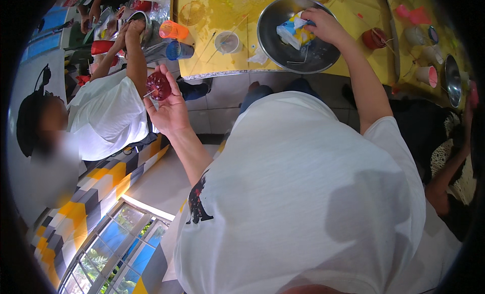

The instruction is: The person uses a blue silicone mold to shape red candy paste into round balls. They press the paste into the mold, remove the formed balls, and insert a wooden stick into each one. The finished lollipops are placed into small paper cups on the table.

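My left hand (169, 108) is off the table's front edge, palm up. It holds a dark red, ribbed, glossy round piece (158, 86) with a thin white stick poking out, cradled at the fingers and thumb. Over on the right, my right hand (321, 25) reaches into a wide steel bowl (270, 43). Its fingers pinch a crumpled white, blue and yellow plastic packet (293, 32) lying inside. A thin bent metal piece (303, 60) rests low in the bowl.
On the stained yellow table cover (222, 11) stand a clear cup (227, 42), an orange cup (173, 29), a blue cup (179, 50) and a dark red pot (374, 38) with sticks. One person (108, 109) works at left; another (439, 193) is at right.
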Motion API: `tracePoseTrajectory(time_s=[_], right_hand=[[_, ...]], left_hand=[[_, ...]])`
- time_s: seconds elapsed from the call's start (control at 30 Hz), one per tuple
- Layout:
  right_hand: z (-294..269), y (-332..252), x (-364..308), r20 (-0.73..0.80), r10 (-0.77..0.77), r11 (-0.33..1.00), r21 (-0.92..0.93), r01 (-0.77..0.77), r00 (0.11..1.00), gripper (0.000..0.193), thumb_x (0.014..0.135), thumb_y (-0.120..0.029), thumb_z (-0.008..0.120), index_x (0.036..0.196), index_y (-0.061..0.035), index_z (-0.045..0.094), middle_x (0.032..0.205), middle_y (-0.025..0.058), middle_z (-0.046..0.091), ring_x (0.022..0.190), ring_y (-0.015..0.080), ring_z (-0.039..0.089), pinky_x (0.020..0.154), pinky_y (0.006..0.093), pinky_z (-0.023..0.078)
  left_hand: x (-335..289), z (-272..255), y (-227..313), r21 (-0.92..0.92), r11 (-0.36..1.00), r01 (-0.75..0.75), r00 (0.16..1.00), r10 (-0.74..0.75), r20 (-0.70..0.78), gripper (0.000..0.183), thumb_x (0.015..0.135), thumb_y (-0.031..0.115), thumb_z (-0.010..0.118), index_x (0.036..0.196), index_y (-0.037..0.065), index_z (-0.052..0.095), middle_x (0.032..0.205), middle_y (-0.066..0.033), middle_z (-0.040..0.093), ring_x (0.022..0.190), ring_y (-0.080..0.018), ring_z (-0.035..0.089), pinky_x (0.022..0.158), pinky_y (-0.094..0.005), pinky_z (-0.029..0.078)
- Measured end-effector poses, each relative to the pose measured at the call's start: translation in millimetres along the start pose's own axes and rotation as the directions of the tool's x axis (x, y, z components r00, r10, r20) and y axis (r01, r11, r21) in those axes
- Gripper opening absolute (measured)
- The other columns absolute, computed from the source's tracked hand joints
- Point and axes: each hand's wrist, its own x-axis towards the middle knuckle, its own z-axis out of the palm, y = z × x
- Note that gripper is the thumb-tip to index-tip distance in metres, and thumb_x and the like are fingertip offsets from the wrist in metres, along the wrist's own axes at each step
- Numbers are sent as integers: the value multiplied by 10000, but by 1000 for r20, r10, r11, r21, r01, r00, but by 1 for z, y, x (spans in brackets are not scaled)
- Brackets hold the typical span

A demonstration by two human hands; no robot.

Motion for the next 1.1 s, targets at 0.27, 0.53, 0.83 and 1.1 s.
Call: tracePoseTrajectory(time_s=[0.27,0.53,0.83,1.1], right_hand=[[28,-11,-21,-5,38,945,-326,-37,999,345,776,-106,622,1115,-162,659,1216,125,574,1118,318,557,865,487,484],[-13,-66,-32,72,239,955,-197,-222,968,580,722,-71,684,1273,-207,564,1418,154,389,1125,341,557,871,461,489],[3,-59,-57,-253,202,958,-151,-245,946,403,773,-89,603,1172,-136,631,1352,196,434,1084,340,556,858,441,476],[13,-43,-63,-372,183,976,-41,-213,910,316,818,-63,569,1125,-60,642,1339,236,456,1233,385,468,1043,434,396]], left_hand=[[16,-13,24,-163,984,74,996,-80,-27,664,830,76,478,1432,-83,249,1503,-241,277,1397,-399,257,1166,-544,210],[34,-12,21,-6,992,126,992,-126,12,550,947,160,405,1448,-21,267,1497,-234,295,1382,-425,279,1138,-567,253],[56,-3,-3,-25,978,205,978,-206,-37,556,946,138,408,1451,-31,248,1499,-240,282,1371,-438,288,1130,-582,265],[67,-16,18,-66,986,151,985,-155,-70,515,915,81,406,1368,-143,308,1444,-301,333,1351,-435,323,1153,-530,261]])
